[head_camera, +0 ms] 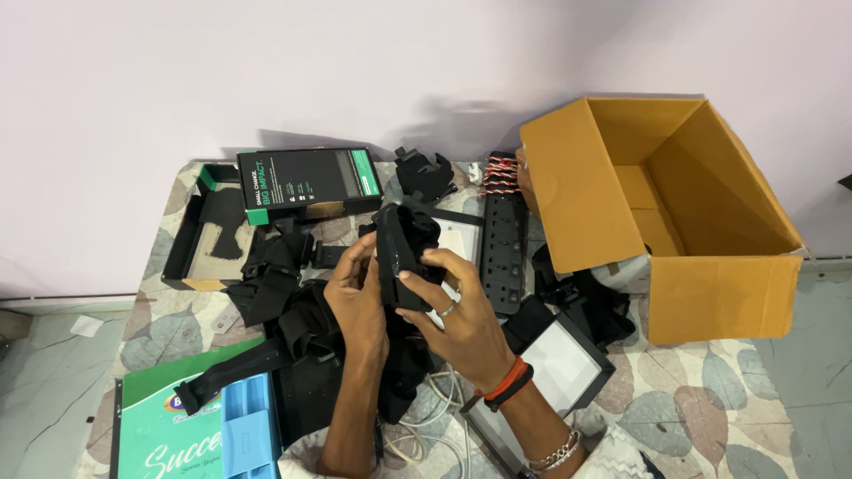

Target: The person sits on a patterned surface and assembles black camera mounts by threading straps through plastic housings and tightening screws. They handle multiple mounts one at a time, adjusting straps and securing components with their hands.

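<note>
Both hands (417, 302) grip a soft black fabric pouch (404, 253).

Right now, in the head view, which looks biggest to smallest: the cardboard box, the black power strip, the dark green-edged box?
1. cardboard box, clearly largest.
2. dark green-edged box.
3. black power strip; close to the second, so unsure.

Single head-worn view, steeply downward and close, over cluttered table (701, 408) toward wall (177, 71).
</note>
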